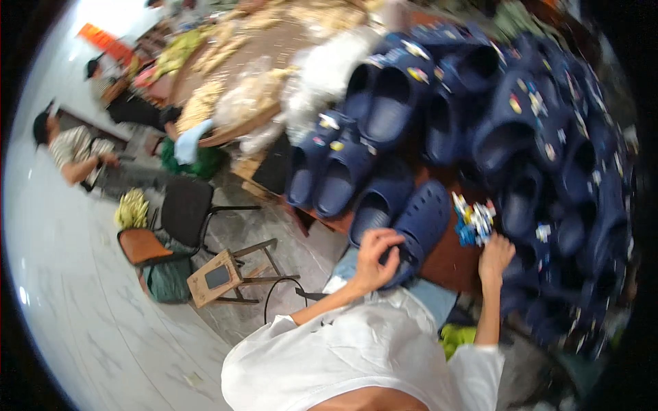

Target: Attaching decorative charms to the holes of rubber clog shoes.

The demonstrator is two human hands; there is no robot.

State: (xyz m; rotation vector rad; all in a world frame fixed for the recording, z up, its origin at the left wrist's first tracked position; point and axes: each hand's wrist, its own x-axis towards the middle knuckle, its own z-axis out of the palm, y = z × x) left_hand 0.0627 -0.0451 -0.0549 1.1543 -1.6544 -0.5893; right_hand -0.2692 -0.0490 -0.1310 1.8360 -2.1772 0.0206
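Close in front of me, a navy foam clog [426, 211] with round holes in its upper is tilted at the near edge of the brown table. My left hand [374, 262] curls its thumb and fingers round the side of this clog, by its foot opening. Another navy clog [381, 200] lies just left of it. A small heap of white, yellow and blue shoe charms [473, 220] rests on the table right of the clog. Beside the heap is my right hand [496, 257], its fingers bent together; blur hides what they pinch, if anything.
Many navy clogs [507, 140] with charms crowd the table's far and right sides. Behind are clear plastic bags [329, 65] and a large round tray [274, 113]. A black chair [186, 214] and wooden stool [214, 279] stand left. Several people [81, 152] sit farther left.
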